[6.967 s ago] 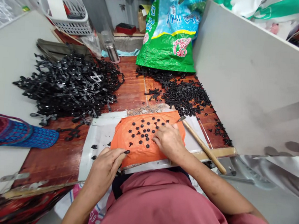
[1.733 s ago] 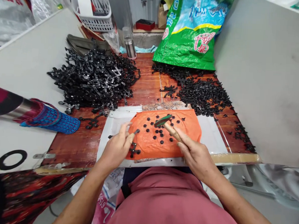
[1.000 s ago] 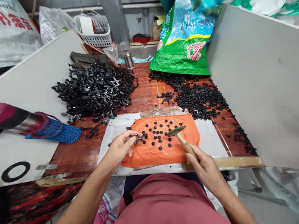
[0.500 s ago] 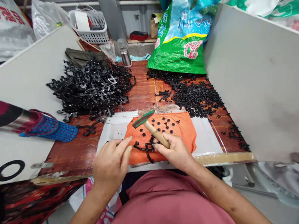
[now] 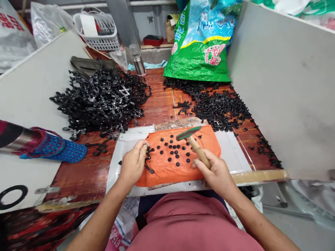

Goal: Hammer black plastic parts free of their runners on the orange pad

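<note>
Over orange cloth (image 5: 164, 174), hammer (image 5: 188, 133) slants, handle toward gripping right hand (image 5: 217, 171); left hand (image 5: 134, 162) pinches black linkage (image 5: 149, 160).

On our tabletop (image 5: 157, 100), the cloth (image 5: 164, 174) lies nearest us with small round pieces (image 5: 177, 164) on it; behind it, the pile of linked parts (image 5: 101, 98) sits left, the sack (image 5: 199, 63) right, the flask (image 5: 138, 65) between them.

Slab (image 5: 181, 122): mostly under orange cloth (image 5: 161, 170)
Flask (image 5: 10, 135): cut off at left
Green bag (image 5: 199, 67): top cut off
Hammer (image 5: 195, 144): lower handle hidden by right hand (image 5: 219, 176)
Black linkage (image 5: 150, 150): partly hidden by left hand (image 5: 132, 162)
</note>
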Available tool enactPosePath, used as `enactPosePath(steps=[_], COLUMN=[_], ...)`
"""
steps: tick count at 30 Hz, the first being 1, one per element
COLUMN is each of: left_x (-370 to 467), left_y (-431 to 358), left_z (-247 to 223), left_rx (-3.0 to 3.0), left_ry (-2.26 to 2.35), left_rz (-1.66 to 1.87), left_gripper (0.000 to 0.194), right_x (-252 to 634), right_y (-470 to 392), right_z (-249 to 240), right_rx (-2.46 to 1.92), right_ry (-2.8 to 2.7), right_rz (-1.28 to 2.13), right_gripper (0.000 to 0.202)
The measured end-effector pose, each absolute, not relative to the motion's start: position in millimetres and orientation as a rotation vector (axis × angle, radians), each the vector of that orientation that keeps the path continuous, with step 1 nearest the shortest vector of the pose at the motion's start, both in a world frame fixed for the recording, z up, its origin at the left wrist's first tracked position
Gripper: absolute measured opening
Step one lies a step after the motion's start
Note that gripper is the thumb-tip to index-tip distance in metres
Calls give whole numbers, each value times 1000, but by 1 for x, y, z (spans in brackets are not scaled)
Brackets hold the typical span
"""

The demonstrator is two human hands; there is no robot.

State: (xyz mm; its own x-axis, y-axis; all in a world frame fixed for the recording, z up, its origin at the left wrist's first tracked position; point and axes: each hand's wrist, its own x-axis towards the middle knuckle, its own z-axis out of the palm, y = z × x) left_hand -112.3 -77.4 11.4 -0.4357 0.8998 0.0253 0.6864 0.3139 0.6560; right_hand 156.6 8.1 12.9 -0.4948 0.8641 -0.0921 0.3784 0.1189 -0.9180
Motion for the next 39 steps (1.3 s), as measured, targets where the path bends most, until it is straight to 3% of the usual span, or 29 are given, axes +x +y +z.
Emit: enactPosePath(steps=[8, 17, 25, 30, 39], left_x=[-120, -116, -109, -110, -112], left_y=[-45, -38, -37, -35, -35], left_z=[-11, -7, -2, -1, -2], left_rx=[1392, 1415, 1463, 1459, 1505], left_ry=[2321, 2432, 2586, 2589, 2570], left_rz=[706, 436, 110, 83, 12], left_gripper=[24, 25, 30, 31, 31], right_x=[223, 221, 206, 158, 114], right_y=[16, 15, 15, 20, 22], right_z=[-32, -36, -4, 21, 19], right_rx=[-1453, -1432, -1374, -1096, -953], right_ry=[-1930, -1919, -2251, -2592, -2660], right_rz=[1162, 1157, 875, 784, 622], right_gripper=[29, 32, 39, 46, 52])
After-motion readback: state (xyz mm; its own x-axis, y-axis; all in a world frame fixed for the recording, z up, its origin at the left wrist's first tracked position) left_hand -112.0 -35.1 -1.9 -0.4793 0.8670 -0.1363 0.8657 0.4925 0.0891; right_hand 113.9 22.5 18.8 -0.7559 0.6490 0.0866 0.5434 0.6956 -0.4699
